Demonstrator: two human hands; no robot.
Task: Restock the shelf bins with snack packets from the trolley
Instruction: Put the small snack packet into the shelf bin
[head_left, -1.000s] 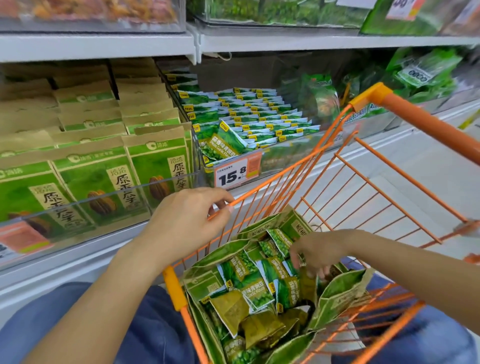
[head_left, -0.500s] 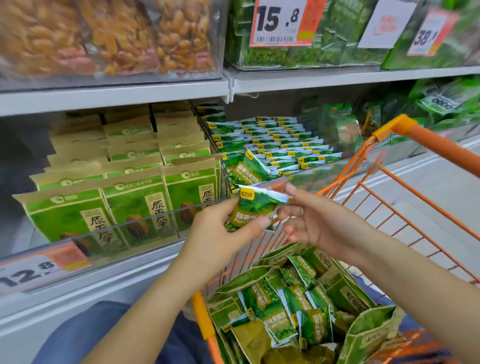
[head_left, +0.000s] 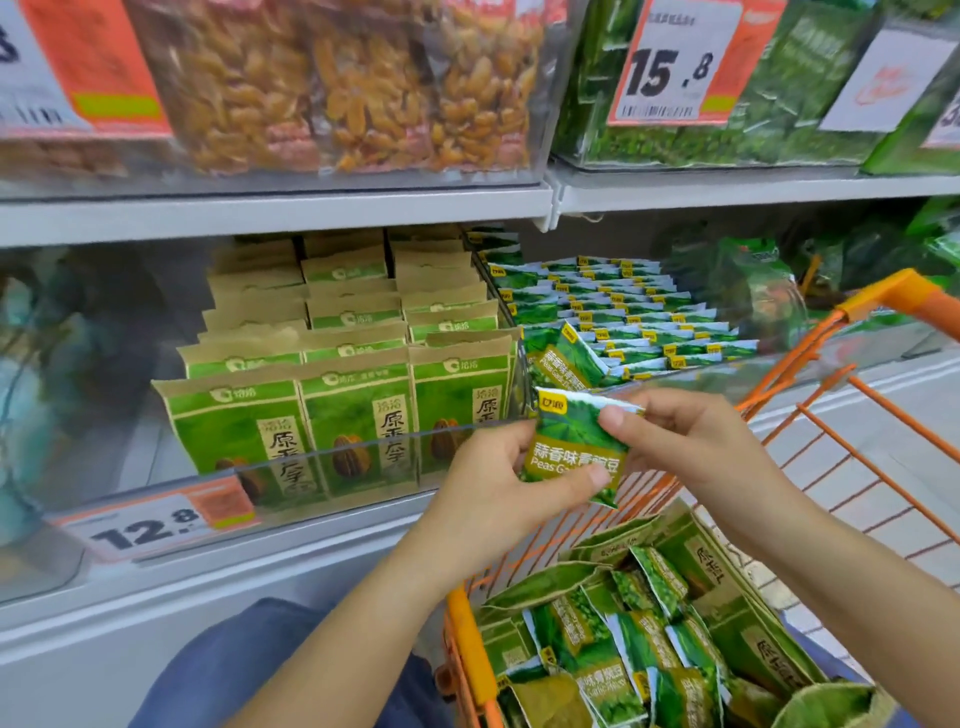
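Head view: both hands hold one pea packet (head_left: 574, 447) above the trolley's (head_left: 878, 306) near-left corner, just in front of the clear front wall of the pea bin (head_left: 831, 358). The left hand (head_left: 498, 483) curls round the packet's lower left side, thumb pressed across the bottom of its face. The right hand (head_left: 691, 441) pinches the top right corner between thumb and fingers. Held at both ends like this, the packet is likely being squared up, print facing the person, before it joins the tidy rows in the bin behind. It is a small green foil pouch with a yellow logo at the top left, a leaf pattern, an olive band with white lettering, and crimped ends; it tilts slightly clockwise. One packet leans loose at the bin's front left corner. More of the same packets lie jumbled in the trolley among opened brown-green bags (head_left: 748, 639), so much restocking remains.
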